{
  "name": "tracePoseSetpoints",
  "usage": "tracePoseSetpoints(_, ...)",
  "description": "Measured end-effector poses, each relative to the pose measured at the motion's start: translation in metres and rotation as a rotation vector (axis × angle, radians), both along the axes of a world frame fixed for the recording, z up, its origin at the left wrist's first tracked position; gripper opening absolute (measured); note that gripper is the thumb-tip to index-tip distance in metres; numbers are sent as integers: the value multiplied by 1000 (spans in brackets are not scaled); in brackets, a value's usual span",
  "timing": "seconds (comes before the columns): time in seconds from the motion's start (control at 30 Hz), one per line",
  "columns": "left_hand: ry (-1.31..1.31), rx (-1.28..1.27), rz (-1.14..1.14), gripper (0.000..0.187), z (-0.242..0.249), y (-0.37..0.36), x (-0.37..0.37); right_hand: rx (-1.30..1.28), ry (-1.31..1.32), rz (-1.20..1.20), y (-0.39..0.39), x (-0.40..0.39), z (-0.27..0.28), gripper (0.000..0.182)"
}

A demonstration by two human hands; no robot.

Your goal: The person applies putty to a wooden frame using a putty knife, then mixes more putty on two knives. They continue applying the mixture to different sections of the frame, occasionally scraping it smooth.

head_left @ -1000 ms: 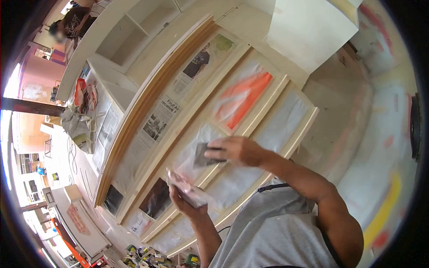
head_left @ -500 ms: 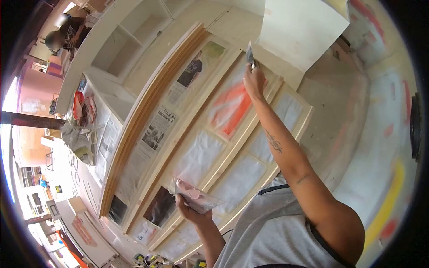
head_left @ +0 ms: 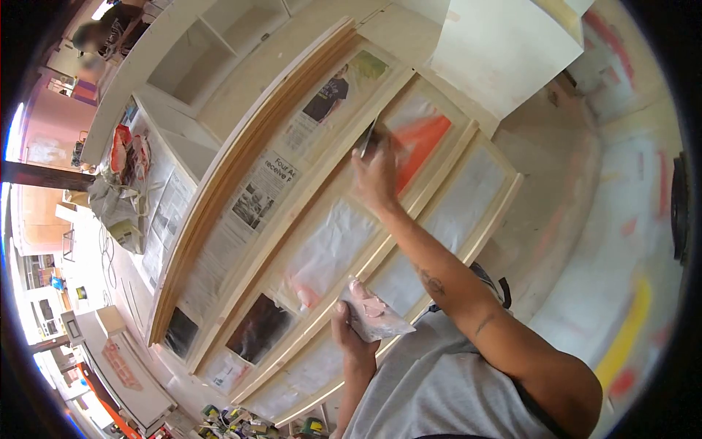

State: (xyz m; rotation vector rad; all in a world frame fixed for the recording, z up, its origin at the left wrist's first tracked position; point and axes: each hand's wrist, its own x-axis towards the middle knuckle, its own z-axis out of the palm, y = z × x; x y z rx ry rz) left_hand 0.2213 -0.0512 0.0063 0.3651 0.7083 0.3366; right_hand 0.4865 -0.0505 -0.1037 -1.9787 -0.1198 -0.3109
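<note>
My right hand (head_left: pixel 379 179) grips a putty knife (head_left: pixel 370 139), its thin blade partly smeared by motion. The blade is close over a pale wooden rail (head_left: pixel 284 235) of a long framed piece with several panels. Beside that hand an orange-red patch (head_left: pixel 425 152) shows in one of the panels. Lower down, my left hand (head_left: pixel 352 338) holds a small flat plate (head_left: pixel 387 324) near my body. Pink filler (head_left: pixel 368 298) lies smeared on the plate. Newspaper (head_left: pixel 256 197) and plastic sheeting (head_left: pixel 329 245) cover panels between the rails.
A white cabinet (head_left: pixel 504 55) stands at the far right end. Open white shelving (head_left: pixel 194 66) runs along the back, with a red-and-white bag (head_left: pixel 121 150) on a papered surface. Another person (head_left: pixel 117 33) is at the upper left. Cans and tools (head_left: pixel 241 424) sit low at the bottom.
My right hand with the putty knife has come down and left from the frame's upper end to the rail. My left hand has moved the plate rightward, nearer my body.
</note>
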Motion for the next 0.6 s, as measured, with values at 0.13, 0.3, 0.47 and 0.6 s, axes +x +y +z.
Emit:
tracePoseSetpoints(0.13,-18,-5,-21,45,-2,7,-6,-47,-69,28,26,-52,-8,62)
tracePoseSetpoints(0.3,-12,6,76,41,-8,23,-15,51,-93,197,51,-111,1,61)
tracePoseSetpoints(0.47,-39,44,191,38,-9,46,-32,32,85,442,49,-160,7,56)
tracePoseSetpoints(0.6,-96,84,185,39,-9,49,-51,173,320,847,-20,-167,39,35)
